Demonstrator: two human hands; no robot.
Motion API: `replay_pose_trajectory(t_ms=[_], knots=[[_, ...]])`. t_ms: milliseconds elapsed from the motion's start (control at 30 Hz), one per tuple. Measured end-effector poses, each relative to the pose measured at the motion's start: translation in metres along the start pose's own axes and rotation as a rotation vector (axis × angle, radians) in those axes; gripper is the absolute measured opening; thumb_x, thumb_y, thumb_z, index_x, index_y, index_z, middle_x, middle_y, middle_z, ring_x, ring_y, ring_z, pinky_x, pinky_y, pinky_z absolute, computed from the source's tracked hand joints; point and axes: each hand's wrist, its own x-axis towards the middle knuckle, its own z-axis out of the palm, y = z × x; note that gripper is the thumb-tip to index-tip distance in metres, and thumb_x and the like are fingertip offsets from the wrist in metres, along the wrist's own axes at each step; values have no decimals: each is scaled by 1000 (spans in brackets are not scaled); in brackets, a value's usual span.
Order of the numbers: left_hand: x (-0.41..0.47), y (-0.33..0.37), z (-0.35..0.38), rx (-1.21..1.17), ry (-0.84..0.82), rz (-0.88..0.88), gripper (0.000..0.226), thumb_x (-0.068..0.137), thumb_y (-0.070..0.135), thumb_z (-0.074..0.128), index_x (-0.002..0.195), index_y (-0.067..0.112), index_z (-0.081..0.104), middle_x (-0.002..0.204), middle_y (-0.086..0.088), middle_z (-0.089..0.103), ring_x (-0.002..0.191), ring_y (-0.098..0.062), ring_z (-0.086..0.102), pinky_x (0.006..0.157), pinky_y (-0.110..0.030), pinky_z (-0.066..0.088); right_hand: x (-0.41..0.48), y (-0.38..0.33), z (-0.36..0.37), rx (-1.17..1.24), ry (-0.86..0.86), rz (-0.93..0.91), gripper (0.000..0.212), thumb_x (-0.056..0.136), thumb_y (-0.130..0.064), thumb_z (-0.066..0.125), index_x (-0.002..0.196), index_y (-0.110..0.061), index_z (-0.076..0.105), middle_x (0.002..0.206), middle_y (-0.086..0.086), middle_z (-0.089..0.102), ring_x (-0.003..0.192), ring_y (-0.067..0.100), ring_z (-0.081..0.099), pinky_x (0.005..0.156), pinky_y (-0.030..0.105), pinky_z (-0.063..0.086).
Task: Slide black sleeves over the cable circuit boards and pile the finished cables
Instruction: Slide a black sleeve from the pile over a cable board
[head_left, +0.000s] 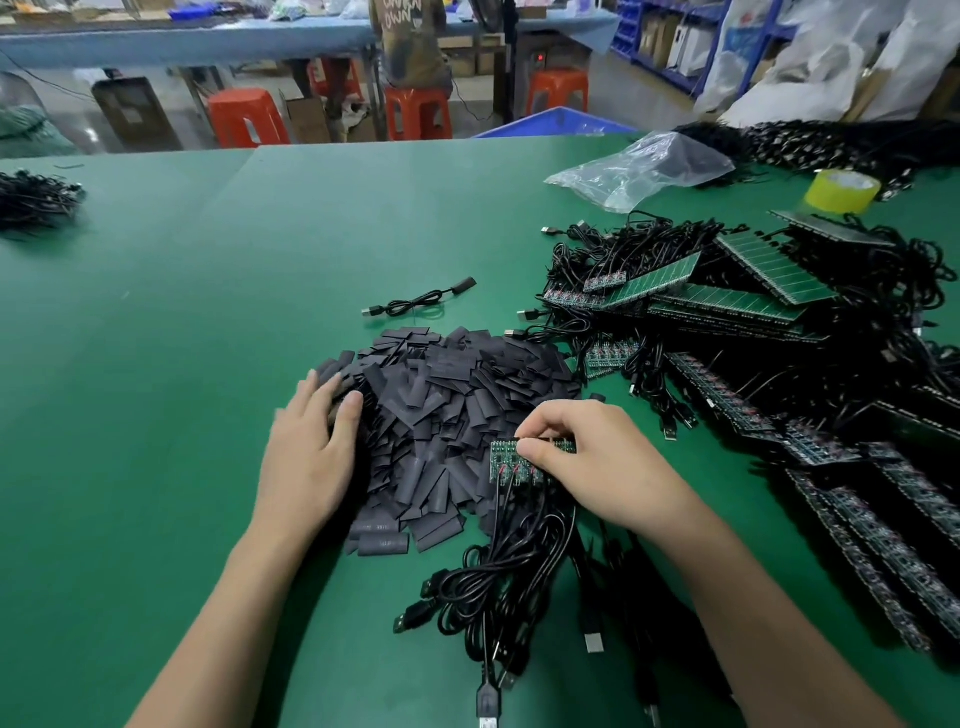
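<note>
Fingers of your right hand (587, 462) pinch a strip of circuit boards (503, 458) at four o'clock of the sleeve pile (441, 410) — your left hand (307, 457) rests flat, fingers straight, at its nine o'clock.

Sleeve pile (447, 415) between the hands: left hand (306, 457) resting on its left edge, right hand (587, 462) pinching circuit board strip (506, 457) at its right edge, cable bundle (509, 577) below that hand, single sleeved cable (415, 304) beyond the pile, board-and-cable heap (727, 306) right of the right hand.
</note>
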Motion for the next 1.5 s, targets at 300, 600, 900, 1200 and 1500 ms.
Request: replay_pose_trajectory(t_ms=[300, 600, 900, 1200, 1500], knots=[[-54, 80, 20, -542, -283, 71, 8, 86, 38, 78, 90, 31, 79, 74, 6, 74, 65, -16, 68, 69, -28, 59, -3, -3, 7, 0, 88, -17, 10, 95, -36, 67, 85, -38, 67, 89, -20, 70, 89, -2, 62, 85, 30, 51], [-62, 67, 31, -798, -410, 11, 5, 86, 27, 77, 85, 23, 81, 67, 6, 69, 58, -2, 58, 57, -12, 44, -3, -5, -5, -110, -41, -116, 11, 91, -46, 69, 82, -41, 66, 83, -23, 67, 87, -6, 60, 80, 27, 47], [-58, 65, 30, -930, -463, -23, 10, 80, 17, 75, 83, 8, 77, 60, 1, 67, 53, -1, 58, 56, -9, 45, 5, -5, -9, -32, -148, -202, 14, 92, -32, 74, 78, -29, 71, 76, -14, 69, 77, -1, 62, 68, 18, 39], [-56, 63, 29, -991, -552, -54, 13, 79, 17, 76, 85, 6, 78, 67, -4, 71, 59, -8, 63, 62, -15, 51, 9, 8, -9, 138, -269, -240, 13, 93, -19, 75, 81, -23, 73, 74, -17, 71, 73, -4, 63, 69, 12, 42], [-59, 67, 29, -1096, -596, -156, 13, 79, 24, 77, 85, 14, 83, 74, -8, 75, 62, -9, 68, 64, -17, 55, 11, 23, -18, 232, -344, -203, 12, 96, -23, 71, 84, -24, 74, 78, -9, 73, 73, 0, 62, 71, 19, 46]])
